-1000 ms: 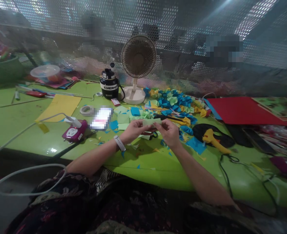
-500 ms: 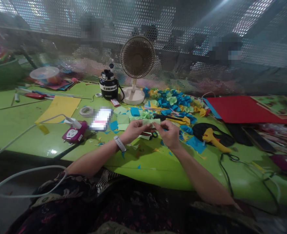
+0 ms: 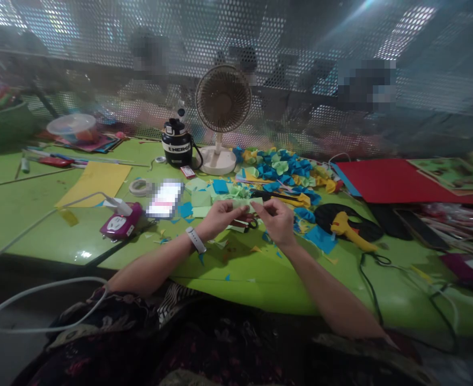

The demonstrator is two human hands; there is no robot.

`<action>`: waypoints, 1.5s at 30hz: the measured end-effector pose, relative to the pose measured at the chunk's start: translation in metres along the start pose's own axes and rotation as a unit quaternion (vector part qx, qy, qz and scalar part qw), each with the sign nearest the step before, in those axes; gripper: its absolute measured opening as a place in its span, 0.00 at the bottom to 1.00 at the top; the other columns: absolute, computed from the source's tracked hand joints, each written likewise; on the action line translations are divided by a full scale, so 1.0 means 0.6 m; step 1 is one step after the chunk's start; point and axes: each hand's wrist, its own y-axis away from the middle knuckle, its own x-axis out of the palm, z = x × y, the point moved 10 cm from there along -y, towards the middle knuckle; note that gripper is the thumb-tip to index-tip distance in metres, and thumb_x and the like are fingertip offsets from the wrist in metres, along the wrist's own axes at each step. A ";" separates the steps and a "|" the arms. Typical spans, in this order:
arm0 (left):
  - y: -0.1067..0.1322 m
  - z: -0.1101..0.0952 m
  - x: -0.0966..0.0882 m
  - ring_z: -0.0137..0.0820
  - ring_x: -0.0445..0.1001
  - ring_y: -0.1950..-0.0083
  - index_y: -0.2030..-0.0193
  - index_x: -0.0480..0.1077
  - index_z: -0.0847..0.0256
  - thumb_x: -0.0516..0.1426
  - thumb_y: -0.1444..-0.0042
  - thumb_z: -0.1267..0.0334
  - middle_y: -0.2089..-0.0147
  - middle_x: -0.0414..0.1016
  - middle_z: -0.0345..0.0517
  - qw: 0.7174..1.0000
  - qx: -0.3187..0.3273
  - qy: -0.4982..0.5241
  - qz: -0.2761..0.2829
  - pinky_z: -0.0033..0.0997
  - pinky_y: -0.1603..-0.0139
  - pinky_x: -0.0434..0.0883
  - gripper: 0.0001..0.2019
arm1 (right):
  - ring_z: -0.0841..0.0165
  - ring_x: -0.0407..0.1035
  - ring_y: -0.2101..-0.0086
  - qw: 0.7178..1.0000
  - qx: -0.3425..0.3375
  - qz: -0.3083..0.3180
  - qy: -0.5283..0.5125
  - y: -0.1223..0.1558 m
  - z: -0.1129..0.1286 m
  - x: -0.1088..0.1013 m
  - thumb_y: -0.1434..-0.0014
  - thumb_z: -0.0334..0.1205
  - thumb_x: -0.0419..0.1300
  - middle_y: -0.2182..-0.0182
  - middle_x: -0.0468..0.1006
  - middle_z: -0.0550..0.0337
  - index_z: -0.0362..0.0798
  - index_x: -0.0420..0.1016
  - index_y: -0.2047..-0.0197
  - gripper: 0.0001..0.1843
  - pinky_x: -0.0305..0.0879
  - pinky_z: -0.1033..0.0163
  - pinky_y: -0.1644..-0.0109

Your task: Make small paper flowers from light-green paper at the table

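Between my two hands is a small piece of pale green paper (image 3: 256, 201), held just above the table's front half. My left hand (image 3: 221, 217), with a white band at its wrist, pinches the paper's left part. Thumb and fingers of my right hand (image 3: 277, 219) are closed on its right part. The fingers cover much of the paper, so its folds are hard to make out. Beneath the hands lie scissors (image 3: 252, 223), partly hidden. Light green paper squares (image 3: 201, 199) lie just behind my left hand, and a yellow cutter (image 3: 298, 200) rests behind my right.
A fan (image 3: 223, 99) and a black bottle (image 3: 177, 145) stand at the back. Folded blue, green and yellow paper pieces (image 3: 282, 167) are heaped beside the fan. A yellow glue gun (image 3: 351, 231) lies right; a purple power socket (image 3: 120, 221), phone (image 3: 164, 199) and tape roll (image 3: 140, 186) lie left.
The whole view has shifted slightly. Both hands keep nearly the same pose, still pinching the green paper.
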 end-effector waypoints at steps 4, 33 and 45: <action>0.001 0.000 0.001 0.35 0.82 0.62 0.61 0.76 0.68 0.69 0.57 0.47 0.65 0.82 0.52 1.000 0.000 0.001 0.005 0.37 0.58 0.78 0.25 | 0.74 0.58 0.79 1.000 0.013 0.005 -0.005 0.001 -0.006 0.002 0.46 0.56 0.66 0.82 0.65 0.68 0.49 0.65 0.78 0.23 0.60 0.66 0.71; 0.009 0.005 0.000 0.31 0.80 0.68 0.65 0.77 0.68 0.71 0.57 0.58 0.68 0.82 0.52 0.994 -0.096 -0.042 0.041 0.27 0.68 0.75 0.17 | 0.75 0.59 0.84 0.934 0.168 0.287 -0.127 0.015 -0.027 0.077 0.49 0.61 0.65 0.84 0.66 0.69 0.48 0.69 0.70 0.24 0.57 0.67 0.80; 0.002 -0.011 -0.019 0.31 0.80 0.70 0.74 0.73 0.67 0.71 0.56 0.58 0.68 0.82 0.54 0.995 -0.073 -0.055 0.042 0.29 0.68 0.76 0.15 | 0.77 0.58 0.84 0.955 0.143 0.231 -0.120 -0.006 -0.023 0.046 0.49 0.63 0.64 0.84 0.66 0.68 0.48 0.66 0.75 0.26 0.56 0.69 0.82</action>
